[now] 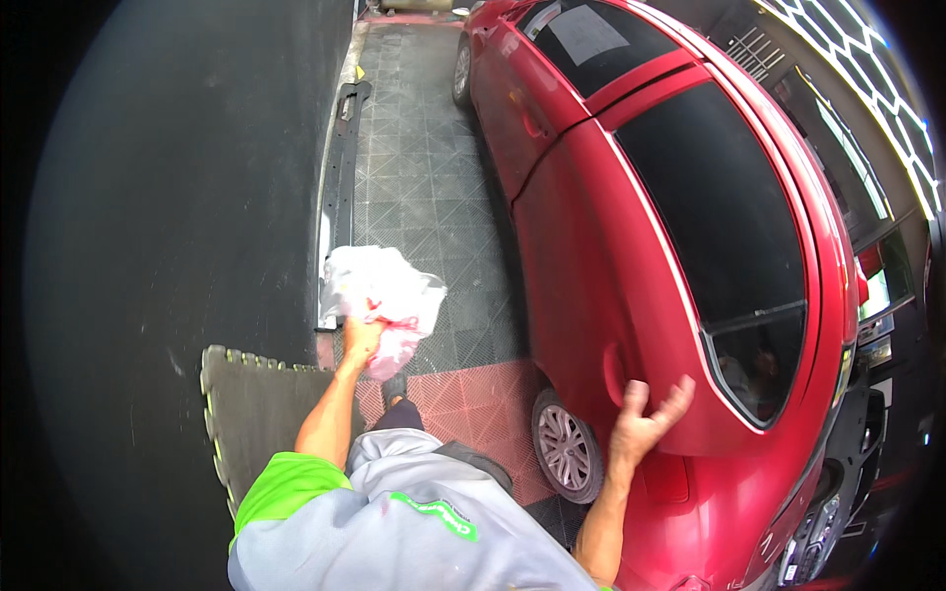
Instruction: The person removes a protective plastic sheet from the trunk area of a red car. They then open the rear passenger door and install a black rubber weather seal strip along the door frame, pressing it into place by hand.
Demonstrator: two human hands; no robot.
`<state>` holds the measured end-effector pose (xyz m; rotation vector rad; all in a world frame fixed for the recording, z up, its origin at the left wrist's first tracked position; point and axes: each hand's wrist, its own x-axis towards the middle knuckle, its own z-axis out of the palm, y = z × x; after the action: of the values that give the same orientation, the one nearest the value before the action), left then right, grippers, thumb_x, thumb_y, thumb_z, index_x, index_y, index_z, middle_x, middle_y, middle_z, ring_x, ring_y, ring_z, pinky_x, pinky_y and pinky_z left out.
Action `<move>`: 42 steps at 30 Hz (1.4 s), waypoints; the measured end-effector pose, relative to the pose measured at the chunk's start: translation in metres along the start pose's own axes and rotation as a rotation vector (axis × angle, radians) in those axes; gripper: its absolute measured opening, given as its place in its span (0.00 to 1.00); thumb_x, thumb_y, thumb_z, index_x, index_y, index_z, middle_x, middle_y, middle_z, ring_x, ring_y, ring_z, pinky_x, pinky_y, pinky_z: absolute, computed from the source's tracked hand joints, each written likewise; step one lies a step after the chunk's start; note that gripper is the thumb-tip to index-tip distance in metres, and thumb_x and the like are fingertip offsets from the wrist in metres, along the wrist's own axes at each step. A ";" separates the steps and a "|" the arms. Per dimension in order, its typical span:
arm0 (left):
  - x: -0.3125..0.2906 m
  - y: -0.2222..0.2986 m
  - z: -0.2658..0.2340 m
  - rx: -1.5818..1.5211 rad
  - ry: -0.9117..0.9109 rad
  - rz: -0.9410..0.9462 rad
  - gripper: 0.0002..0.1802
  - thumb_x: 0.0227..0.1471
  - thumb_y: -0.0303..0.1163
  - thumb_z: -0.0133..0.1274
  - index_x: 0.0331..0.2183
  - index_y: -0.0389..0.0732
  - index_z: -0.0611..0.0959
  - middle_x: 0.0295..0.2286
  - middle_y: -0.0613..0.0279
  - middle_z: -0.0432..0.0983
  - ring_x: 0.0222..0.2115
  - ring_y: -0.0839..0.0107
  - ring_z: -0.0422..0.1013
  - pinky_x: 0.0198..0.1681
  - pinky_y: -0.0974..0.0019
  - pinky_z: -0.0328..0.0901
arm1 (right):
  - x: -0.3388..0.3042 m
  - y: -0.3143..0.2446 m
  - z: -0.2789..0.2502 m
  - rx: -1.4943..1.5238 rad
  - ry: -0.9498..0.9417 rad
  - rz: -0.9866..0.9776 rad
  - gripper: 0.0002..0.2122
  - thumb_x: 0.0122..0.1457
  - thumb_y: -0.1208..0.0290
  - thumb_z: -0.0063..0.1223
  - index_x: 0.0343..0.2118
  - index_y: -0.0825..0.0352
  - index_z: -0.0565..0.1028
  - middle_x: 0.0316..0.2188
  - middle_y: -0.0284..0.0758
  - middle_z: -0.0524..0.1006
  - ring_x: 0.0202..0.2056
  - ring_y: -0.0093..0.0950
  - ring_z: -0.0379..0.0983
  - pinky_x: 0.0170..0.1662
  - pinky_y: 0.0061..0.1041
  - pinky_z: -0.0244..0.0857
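In my left hand (pixel 363 338) I grip a bunched white cloth (pixel 382 286) with red stains on its lower part. It hangs over the floor between the wall and the car. My right hand (pixel 650 422) is raised with its fingers apart, holding nothing. That hand is in front of the rear side of a red car (pixel 581 246), close to the fuel flap and below the dark rear side window (pixel 719 217). Whether any finger touches the paint, I cannot tell.
A dark wall (pixel 177 197) runs along the left. Against its foot lies a long black trim piece (pixel 345 167). A grey foam mat (pixel 261 404) with a toothed edge leans by the wall. Grey and red grid tiles (pixel 463 394) cover the floor. The car's rear wheel (pixel 567 445) is near my legs.
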<state>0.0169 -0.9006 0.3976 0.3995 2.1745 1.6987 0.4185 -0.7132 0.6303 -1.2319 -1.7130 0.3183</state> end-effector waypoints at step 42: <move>0.709 0.170 0.158 -0.932 0.103 -0.068 0.36 0.56 0.39 0.62 0.62 0.41 0.68 0.51 0.58 0.73 0.51 0.65 0.72 0.54 0.59 0.70 | 0.260 -0.269 0.987 1.150 -1.547 1.071 0.18 0.68 0.60 0.53 0.54 0.66 0.75 0.43 0.39 0.82 0.40 0.30 0.81 0.42 0.34 0.77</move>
<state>-0.5494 -0.4189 0.4567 -0.0224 1.1970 2.4596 -0.5449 -0.3172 0.4597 -0.7313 -1.0981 2.9470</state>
